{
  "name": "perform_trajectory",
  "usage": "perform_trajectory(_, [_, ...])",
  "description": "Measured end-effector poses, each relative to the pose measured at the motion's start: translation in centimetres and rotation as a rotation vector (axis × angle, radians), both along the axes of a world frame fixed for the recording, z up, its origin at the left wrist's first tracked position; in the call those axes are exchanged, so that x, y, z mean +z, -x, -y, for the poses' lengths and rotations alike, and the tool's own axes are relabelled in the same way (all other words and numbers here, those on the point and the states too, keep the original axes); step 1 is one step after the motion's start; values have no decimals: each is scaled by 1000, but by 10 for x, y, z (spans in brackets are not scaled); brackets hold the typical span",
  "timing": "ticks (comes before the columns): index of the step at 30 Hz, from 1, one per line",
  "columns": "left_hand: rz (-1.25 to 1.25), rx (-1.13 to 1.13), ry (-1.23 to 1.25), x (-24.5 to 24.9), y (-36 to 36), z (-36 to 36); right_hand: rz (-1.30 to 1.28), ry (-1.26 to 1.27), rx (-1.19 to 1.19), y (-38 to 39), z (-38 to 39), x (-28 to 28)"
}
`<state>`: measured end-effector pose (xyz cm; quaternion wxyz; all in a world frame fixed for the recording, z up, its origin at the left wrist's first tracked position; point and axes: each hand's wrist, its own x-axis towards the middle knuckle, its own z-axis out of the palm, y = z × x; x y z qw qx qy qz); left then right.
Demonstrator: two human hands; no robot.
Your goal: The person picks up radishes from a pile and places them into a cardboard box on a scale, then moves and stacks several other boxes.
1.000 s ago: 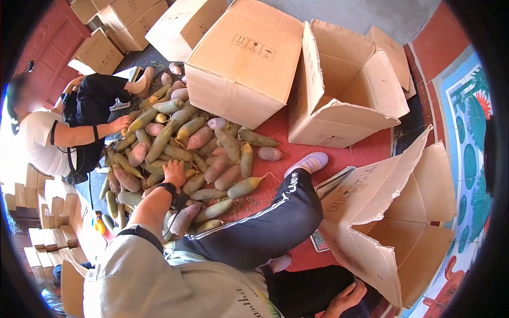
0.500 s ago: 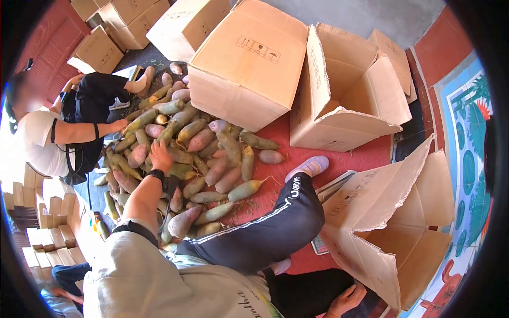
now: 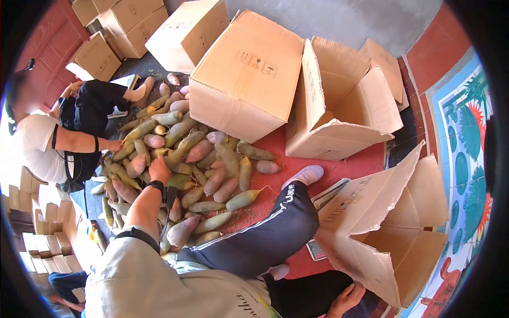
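Note:
A heap of green and pinkish long radishes (image 3: 207, 164) lies on the red floor covering. My left hand (image 3: 159, 169), with a dark band at the wrist, is over the left middle of the heap. One finger points forward and the others look curled, with no radish visible in them. A green radish (image 3: 181, 181) lies just right of this hand. My right hand (image 3: 347, 299) rests on my black-clad knee at the lower right, fingers laid over it and holding nothing.
A closed carton (image 3: 246, 69) and an open carton (image 3: 344, 100) stand behind the heap. Another open carton (image 3: 387, 222) is at the right. A seated co-worker (image 3: 42, 138) reaches to the heap's left side. A small device with a screen (image 3: 316, 250) lies beside my leg.
My left hand has drawn back slightly toward me. Its spread fingers have curled, leaving one pointing. The right hand stays on the knee. The view has shifted a little.

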<state>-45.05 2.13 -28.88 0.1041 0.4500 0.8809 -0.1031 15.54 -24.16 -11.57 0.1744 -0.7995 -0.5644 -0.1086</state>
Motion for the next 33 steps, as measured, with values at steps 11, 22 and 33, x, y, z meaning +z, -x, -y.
perform_trajectory(11, [833,-182,17,23,-99,17,-33,-34,11,-4,1,-7])
perform_trajectory(22, [1055,-1056,-601,183,-233,4,-9,-102,213,40,-14,59])
perform_trajectory(33, [971,-1790,-847,262,-323,46,454,-174,487,104,-32,174])
